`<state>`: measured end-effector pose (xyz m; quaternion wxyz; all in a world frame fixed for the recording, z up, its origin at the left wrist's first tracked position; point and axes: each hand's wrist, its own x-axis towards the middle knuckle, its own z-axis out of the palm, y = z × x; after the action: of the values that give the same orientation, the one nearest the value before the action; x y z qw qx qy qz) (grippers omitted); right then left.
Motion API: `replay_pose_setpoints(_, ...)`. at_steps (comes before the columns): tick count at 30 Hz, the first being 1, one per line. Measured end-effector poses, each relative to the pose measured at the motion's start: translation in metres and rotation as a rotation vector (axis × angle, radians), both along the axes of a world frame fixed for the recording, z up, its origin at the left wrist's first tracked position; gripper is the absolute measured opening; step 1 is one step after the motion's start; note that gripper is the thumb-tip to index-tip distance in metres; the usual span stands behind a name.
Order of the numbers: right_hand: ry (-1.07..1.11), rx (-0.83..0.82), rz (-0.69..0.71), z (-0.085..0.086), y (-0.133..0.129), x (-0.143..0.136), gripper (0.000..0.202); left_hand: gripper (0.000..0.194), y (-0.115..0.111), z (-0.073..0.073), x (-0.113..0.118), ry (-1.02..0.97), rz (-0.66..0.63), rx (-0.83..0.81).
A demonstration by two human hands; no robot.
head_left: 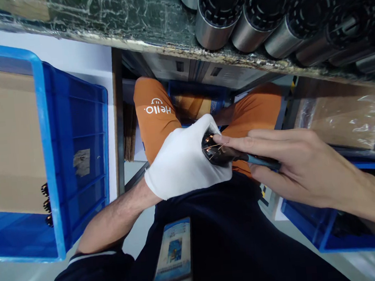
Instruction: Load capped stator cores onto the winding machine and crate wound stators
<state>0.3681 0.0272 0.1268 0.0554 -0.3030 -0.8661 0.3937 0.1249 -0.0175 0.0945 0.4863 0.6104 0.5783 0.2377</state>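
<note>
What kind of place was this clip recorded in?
Probably a factory assembly workstation: rows of metal cylinders line the worn bench, a blue plastic crate stands beside it, and the left hand wears a white work glove.

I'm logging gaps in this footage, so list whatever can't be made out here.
All in the head view:
- Dark wired part: its far end, hidden inside the gloved left hand.
- Tool in the right hand: its tip, lost against the dark part.
- Metal cylinders: full count, cut off by the picture's edges.
- Badge: its print, too small and blurred.
- Left blue bin: far side, cut off by the left edge.
</note>
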Motion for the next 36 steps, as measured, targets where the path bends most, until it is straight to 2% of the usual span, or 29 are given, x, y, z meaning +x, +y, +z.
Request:
replay_pose_setpoints(1, 0.018, -0.007, -0.015, 0.0, 0.0, 0.0, 0.068, 0.028, 0.001, 0.0, 0.0, -0.005, -0.009, 0.004)
replay_pose_setpoints(6, -0.033, 0.213, -0.004, -0.001, -0.001, 0.003, 0.062, 0.023, 0.005, -0.003, 0.002, -0.056, -0.034, -0.027)
replay_pose_setpoints(11, -0.04, 0.105, -0.041, -0.005, 0.001, 0.004, 0.061, 0.022, 0.006, -0.007, 0.005, -0.007, -0.026, -0.018)
replay_pose_setpoints(15, -0.062, 0.171, -0.04, -0.01, 0.004, 0.005, 0.065, 0.022, 0.001, -0.01, 0.009, 0.061, -0.005, 0.041)
replay_pose_setpoints(18, -0.07, 0.184, -0.03, -0.012, 0.002, 0.005, 0.067, 0.025, -0.004, -0.011, 0.013, 0.062, -0.035, 0.061)
replay_pose_setpoints(22, -0.035, 0.022, -0.076, -0.012, 0.003, 0.006, 0.07, 0.02, -0.004, -0.012, 0.015, 0.081, -0.067, 0.041)
replay_pose_setpoints(24, -0.031, -0.06, -0.11, -0.014, 0.007, 0.007, 0.07, 0.017, -0.001, -0.014, 0.013, 0.013, -0.067, -0.007)
replay_pose_setpoints(26, -0.047, -0.083, -0.137, -0.017, 0.011, 0.008, 0.068, 0.018, 0.003, -0.017, 0.01, -0.138, -0.051, -0.127)
replay_pose_setpoints(28, -0.036, -0.105, -0.157, -0.022, 0.01, 0.007, 0.064, 0.023, 0.005, -0.024, 0.008, -0.393, -0.005, -0.337)
replay_pose_setpoints(30, 0.044, -0.127, -0.174, -0.028, 0.004, 0.003, 0.074, 0.025, 0.002, -0.032, 0.008, -0.696, 0.053, -0.565)
replay_pose_setpoints(32, 0.157, -0.131, -0.193, -0.034, -0.004, -0.002, 0.082, 0.026, -0.005, -0.041, 0.009, -0.944, 0.082, -0.71)
replay_pose_setpoints(33, 0.203, -0.139, -0.216, -0.037, -0.007, -0.005, 0.076, 0.03, -0.01, -0.045, 0.01, -1.012, 0.097, -0.713)
replay_pose_setpoints(34, 0.231, -0.17, -0.248, -0.039, -0.008, -0.007, 0.066, 0.035, -0.015, -0.048, 0.009, -1.027, 0.109, -0.648)
replay_pose_setpoints(36, 0.236, -0.35, -0.327, -0.042, -0.007, -0.007, 0.051, 0.057, -0.023, -0.052, 0.004, -0.854, 0.12, -0.351)
